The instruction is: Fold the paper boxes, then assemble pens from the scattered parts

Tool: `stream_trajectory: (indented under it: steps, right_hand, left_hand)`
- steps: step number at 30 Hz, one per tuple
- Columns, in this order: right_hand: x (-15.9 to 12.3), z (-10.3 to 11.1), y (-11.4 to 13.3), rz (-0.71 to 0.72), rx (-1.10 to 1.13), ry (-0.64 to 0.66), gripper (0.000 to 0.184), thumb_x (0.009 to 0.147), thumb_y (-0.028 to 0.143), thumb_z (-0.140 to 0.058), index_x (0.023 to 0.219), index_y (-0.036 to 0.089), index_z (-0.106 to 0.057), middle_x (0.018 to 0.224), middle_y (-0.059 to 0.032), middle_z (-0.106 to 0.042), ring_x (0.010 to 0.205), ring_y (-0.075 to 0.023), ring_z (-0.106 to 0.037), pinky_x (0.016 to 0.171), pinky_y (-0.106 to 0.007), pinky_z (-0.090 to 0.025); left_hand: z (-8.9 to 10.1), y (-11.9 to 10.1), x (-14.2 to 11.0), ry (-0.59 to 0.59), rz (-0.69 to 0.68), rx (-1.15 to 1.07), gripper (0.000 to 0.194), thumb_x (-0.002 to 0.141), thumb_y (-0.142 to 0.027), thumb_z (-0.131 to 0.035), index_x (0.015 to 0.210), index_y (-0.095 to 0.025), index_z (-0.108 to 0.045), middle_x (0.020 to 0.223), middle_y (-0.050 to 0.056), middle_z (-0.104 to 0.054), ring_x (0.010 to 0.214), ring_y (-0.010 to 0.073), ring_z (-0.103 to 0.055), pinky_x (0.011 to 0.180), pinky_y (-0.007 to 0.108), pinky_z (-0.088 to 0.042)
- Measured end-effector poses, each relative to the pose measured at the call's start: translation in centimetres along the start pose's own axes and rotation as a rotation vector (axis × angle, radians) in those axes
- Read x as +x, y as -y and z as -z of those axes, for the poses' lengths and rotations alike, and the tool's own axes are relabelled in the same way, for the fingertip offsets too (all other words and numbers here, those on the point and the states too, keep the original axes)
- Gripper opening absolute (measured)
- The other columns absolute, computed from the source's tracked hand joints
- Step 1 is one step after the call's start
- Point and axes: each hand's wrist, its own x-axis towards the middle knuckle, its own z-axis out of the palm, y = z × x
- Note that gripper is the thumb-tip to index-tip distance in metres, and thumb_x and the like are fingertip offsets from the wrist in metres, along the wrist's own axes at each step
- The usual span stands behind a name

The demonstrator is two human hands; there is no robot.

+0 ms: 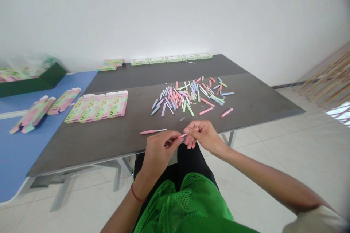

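Well, head view: my feed shows both hands over the front edge of the dark table (pixel 115 142).
Left hand (pixel 160 151): pinching a slim pink tube (pixel 182 135).
Right hand (pixel 203 134): fingertips pressed together at the tube's far end.
Tube: held between both hands.
Nearby: pink-and-white stick (pixel 151 131) lying just beyond the left hand; pastel pieces (pixel 188 96) piled farther ahead.

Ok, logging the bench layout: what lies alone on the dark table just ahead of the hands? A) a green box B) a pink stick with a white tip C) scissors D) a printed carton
B: a pink stick with a white tip lies on the dark table, just beyond the left hand and right hand, which pinch a small pink piece.
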Motion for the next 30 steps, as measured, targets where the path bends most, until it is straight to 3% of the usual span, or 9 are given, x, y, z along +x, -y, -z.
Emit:
stream_trajectory:
  steps: [7, 14, 23, 30]
  right_hand:
    - [-0.2, 0.5, 0.3, -0.023, 0.064, 0.169, 0.041, 0.083, 0.051, -0.081, 0.097, 0.016, -0.065, 0.077, -0.0066, -0.079, 0.067, -0.0196, -0.078, 0.064, -0.032, -0.065]
    - [-0.3, 0.7, 0.2, 0.034, 0.042, 0.214, 0.037, 0.087, 0.048, -0.078, 0.091, 0.017, -0.059, 0.074, -0.0046, -0.078, 0.058, -0.0171, -0.075, 0.054, -0.027, -0.061]
    - [-0.3, 0.6, 0.9, -0.35, 0.258, 0.137, 0.041, 0.071, 0.045, -0.091, 0.079, 0.013, -0.065, 0.062, -0.0038, -0.073, 0.047, -0.0123, -0.068, 0.042, -0.016, -0.051]
    - [-0.5, 0.2, 0.3, -0.239, 0.124, 0.13, 0.048, 0.076, 0.056, -0.085, 0.077, 0.015, -0.062, 0.062, -0.0054, -0.074, 0.048, -0.0155, -0.07, 0.042, -0.02, -0.053]
  left_hand:
    - [-0.2, 0.5, -0.3, -0.021, -0.006, -0.048, 0.009, 0.096, -0.025, -0.069, 0.097, -0.02, -0.077, 0.091, 0.003, -0.08, 0.076, 0.0146, -0.074, 0.072, 0.023, -0.058]
    - [-0.3, 1.0, -0.4, -0.029, 0.001, -0.034, 0.009, 0.095, -0.023, -0.07, 0.098, -0.021, -0.078, 0.089, 0.003, -0.081, 0.075, 0.0164, -0.076, 0.07, 0.024, -0.059]
    - [-0.8, 1.0, -0.4, -0.06, -0.18, 0.03, 0.01, 0.097, -0.018, -0.068, 0.1, -0.02, -0.077, 0.094, 0.004, -0.081, 0.085, 0.0155, -0.076, 0.083, 0.025, -0.058]
    - [-1.0, 1.2, -0.3, -0.048, -0.171, 0.027, 0.009, 0.097, -0.016, -0.066, 0.099, -0.019, -0.075, 0.094, 0.003, -0.079, 0.087, 0.0132, -0.073, 0.085, 0.023, -0.054]
